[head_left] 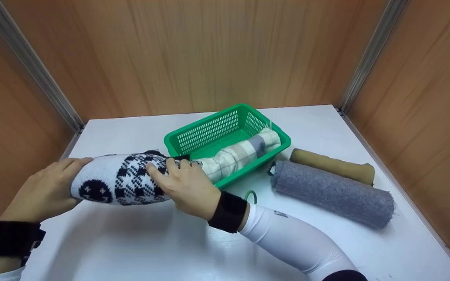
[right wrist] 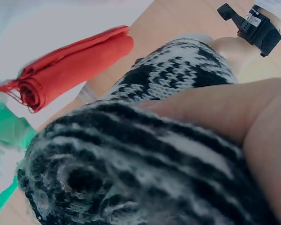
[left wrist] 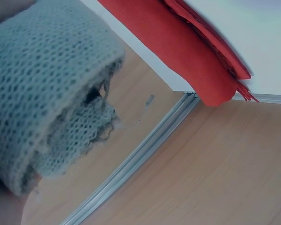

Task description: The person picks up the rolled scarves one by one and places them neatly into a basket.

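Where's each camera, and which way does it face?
Head: on the head, facing forward-down over knit roll and green basket; left hand and right hand visible.
Left wrist: on that wrist, facing the knit roll's end; left hand blurred, left edge.
Right wrist: on that wrist, along the knit roll toward the left hand; right hand close up.
Both wrist views share the red roll.

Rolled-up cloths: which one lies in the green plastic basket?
The cream checked cloth roll: only it lies inside the basket. The black-and-white knitted roll is held; the mustard cloth roll, grey cloth roll and red cloth roll lie outside.
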A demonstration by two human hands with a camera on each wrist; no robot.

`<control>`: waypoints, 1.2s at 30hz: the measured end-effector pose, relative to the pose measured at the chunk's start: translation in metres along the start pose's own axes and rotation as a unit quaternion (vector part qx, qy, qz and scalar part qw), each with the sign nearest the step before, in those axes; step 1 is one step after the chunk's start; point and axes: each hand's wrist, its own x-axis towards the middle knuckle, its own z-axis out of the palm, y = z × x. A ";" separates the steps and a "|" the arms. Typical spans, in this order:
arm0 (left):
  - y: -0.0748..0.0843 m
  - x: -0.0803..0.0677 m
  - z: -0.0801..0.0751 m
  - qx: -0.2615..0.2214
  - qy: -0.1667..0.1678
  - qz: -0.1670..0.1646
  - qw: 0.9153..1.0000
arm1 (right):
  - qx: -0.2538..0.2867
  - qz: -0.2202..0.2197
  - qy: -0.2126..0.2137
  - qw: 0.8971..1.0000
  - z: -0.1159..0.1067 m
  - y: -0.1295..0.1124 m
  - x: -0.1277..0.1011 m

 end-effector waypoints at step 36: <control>0.029 0.031 0.021 0.016 0.032 0.008 0.999 | 0.025 0.018 -0.013 0.999 0.009 0.048 -0.015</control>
